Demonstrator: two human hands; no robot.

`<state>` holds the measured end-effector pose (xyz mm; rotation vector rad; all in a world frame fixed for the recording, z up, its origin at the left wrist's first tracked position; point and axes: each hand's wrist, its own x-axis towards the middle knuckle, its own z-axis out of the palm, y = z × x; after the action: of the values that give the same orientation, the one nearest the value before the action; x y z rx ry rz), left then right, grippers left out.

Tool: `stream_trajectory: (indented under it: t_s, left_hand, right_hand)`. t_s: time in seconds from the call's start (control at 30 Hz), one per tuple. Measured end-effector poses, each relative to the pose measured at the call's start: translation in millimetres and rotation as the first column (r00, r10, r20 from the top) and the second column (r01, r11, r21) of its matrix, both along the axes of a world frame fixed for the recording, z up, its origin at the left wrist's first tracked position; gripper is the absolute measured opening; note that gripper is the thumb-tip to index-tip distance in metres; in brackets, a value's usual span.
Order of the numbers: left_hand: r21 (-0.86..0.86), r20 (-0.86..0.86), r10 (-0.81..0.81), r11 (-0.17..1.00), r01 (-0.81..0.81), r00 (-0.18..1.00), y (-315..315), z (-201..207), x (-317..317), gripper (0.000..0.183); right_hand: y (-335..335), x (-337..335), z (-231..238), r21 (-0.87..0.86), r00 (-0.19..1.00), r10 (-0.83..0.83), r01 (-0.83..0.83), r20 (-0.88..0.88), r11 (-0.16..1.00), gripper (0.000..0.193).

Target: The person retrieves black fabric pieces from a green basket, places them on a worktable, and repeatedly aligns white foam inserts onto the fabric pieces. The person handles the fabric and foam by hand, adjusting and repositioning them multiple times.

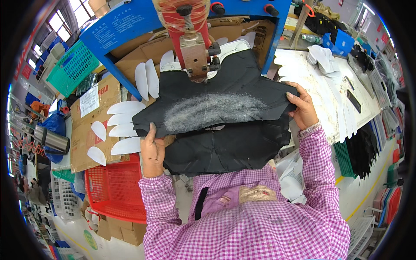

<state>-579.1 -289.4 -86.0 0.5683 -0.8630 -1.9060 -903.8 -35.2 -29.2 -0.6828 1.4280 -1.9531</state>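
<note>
My left hand point(153, 154) pinches the left end of a black sheet of material point(260, 89), thumb on top. The sheet's right corner is gripped by my right hand point(302, 106), thumb on top and fingers underneath. A broad curved patch of whitish scuffing or dust runs across the middle of this sheet. Its far edge has a notch, right by the metal head of a machine point(195, 54). Nearer to me, a second black piece point(221, 149) lies below the first, partly covered by it. Whether my hands also touch that piece is hidden.
A blue machine frame point(117, 32) arches behind the sheet. White rounded cut pieces point(126, 131) lie on cardboard point(82, 149) at left, and more point(323, 58) on the right-hand table point(299, 65). A red plastic basket point(115, 186) stands low left; a green one point(73, 67) farther back.
</note>
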Motion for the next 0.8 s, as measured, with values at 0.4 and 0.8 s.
stream_trajectory:
  t_s: [0.4, 0.8]
  left_hand:
    - [0.046, -0.013, -0.231, 0.972, 0.231, 0.973, -1.9, -12.6, -8.0, 0.035]
    - [-0.024, 0.020, -0.017, 1.000, 0.017, 1.000, -20.6, 6.8, 37.7, 0.045]
  right_hand:
    - [39.4, 13.3, -17.1, 0.028, 0.997, -0.072, 0.071, 0.018, 0.997, 0.037]
    - [-15.8, 18.0, -21.8, -0.015, 0.999, 0.033, -0.033, 0.017, 0.999, 0.036]
